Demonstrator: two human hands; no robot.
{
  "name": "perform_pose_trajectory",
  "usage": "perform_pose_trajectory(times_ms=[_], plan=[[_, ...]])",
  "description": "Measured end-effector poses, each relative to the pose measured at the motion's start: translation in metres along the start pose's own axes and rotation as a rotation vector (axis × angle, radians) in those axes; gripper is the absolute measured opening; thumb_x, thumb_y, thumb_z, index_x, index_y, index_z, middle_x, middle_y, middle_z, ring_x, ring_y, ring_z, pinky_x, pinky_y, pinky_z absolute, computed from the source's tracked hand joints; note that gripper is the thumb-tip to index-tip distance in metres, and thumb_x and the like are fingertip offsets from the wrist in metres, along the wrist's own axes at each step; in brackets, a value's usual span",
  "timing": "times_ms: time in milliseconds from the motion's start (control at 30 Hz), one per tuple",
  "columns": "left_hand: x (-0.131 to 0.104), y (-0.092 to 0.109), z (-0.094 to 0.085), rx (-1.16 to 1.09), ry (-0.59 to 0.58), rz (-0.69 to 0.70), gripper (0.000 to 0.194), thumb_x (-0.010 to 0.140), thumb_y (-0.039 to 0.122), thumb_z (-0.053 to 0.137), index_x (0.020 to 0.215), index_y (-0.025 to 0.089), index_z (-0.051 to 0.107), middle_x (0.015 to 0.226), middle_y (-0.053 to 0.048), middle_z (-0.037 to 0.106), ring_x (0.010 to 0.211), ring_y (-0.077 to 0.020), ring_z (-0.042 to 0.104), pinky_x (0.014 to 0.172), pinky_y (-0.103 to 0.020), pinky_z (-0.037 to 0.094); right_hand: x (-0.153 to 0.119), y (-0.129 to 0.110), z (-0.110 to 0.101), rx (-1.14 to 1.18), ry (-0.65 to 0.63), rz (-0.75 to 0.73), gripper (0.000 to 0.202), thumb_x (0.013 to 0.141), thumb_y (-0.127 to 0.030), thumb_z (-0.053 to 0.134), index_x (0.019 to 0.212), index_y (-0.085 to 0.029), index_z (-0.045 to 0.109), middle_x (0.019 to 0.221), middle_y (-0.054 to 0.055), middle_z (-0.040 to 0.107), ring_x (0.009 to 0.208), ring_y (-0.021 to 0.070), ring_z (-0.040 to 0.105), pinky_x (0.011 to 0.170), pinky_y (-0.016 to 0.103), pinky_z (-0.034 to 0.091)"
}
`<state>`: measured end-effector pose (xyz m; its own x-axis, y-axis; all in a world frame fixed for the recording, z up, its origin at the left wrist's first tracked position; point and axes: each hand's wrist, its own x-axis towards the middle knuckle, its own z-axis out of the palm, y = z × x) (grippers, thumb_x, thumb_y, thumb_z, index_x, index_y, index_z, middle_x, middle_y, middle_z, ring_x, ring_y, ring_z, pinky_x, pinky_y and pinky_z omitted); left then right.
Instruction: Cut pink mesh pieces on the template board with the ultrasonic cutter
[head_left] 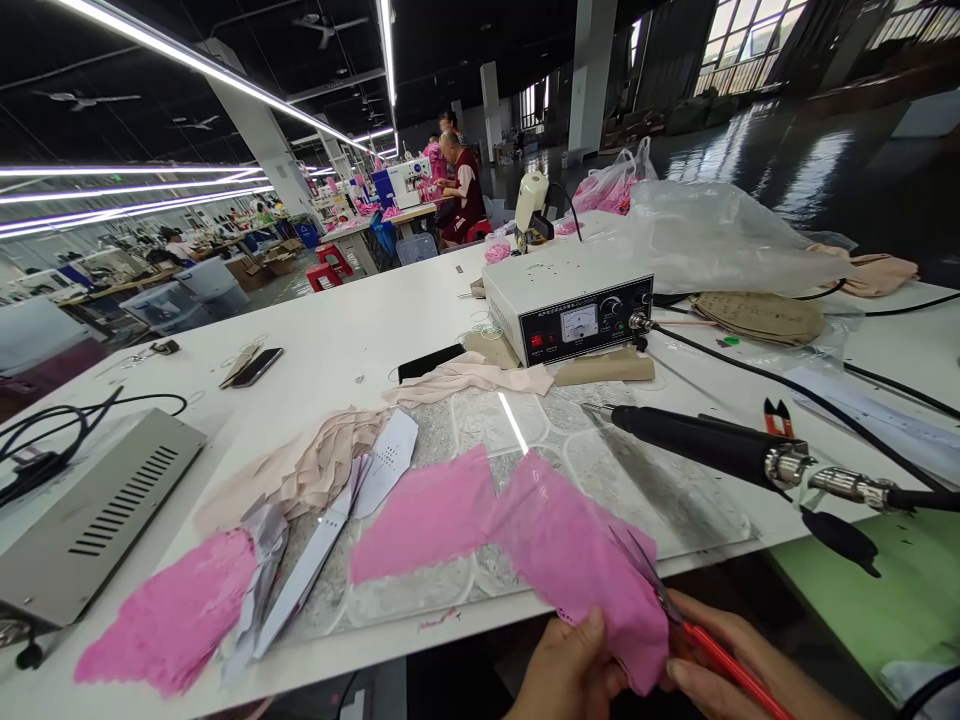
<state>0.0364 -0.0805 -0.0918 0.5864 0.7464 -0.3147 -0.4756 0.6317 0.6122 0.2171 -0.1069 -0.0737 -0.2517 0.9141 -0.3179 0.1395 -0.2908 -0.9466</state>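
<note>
- Where the surface (352, 340) starts, a grey box (90, 520) sits near pink pieces (176, 600).
- Across the room, a person (466, 195) sits by a sewing machine (409, 184).
- Left hand (559, 668) pinches pink cloth (577, 545) over the near edge.
- Right hand (761, 652) curls round scissors (721, 660), blades against that cloth; cutting there would need it taut.

I count two metal boxes (97, 520), one red-handled pair of scissors (716, 652), one black-handled tool (690, 440) and two hands (566, 668).
</note>
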Motion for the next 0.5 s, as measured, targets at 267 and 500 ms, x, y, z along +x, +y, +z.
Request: perform_pose_trajectory(times_ms=[267,500], plan=[[-0.002,-0.004,0.002,0.023,0.069,0.098,0.049,0.074,0.053,0.073,0.089,0.007,0.075,0.076,-0.015,0.072,0.084,-0.0294,0.068,0.090,-0.042,0.046,0.010,0.004,0.011,0.191,-0.034,-0.005,0.038,0.073,-0.053,0.070,0.087,-0.018,0.063,0.071,0.001,0.058,0.062,0.0168,0.052,0.064,0.028,0.046],[-0.008,0.003,0.014,-0.049,0.132,0.122,0.042,0.073,0.041,0.077,0.099,0.008,0.074,0.088,-0.015,0.073,0.085,-0.0265,0.069,0.089,-0.039,0.047,0.001,0.002,0.005,0.125,0.061,-0.058,0.043,0.074,-0.062,0.063,0.094,-0.024,0.068,0.067,0.003,0.061,0.063,0.0251,0.063,0.065,0.034,0.053]])
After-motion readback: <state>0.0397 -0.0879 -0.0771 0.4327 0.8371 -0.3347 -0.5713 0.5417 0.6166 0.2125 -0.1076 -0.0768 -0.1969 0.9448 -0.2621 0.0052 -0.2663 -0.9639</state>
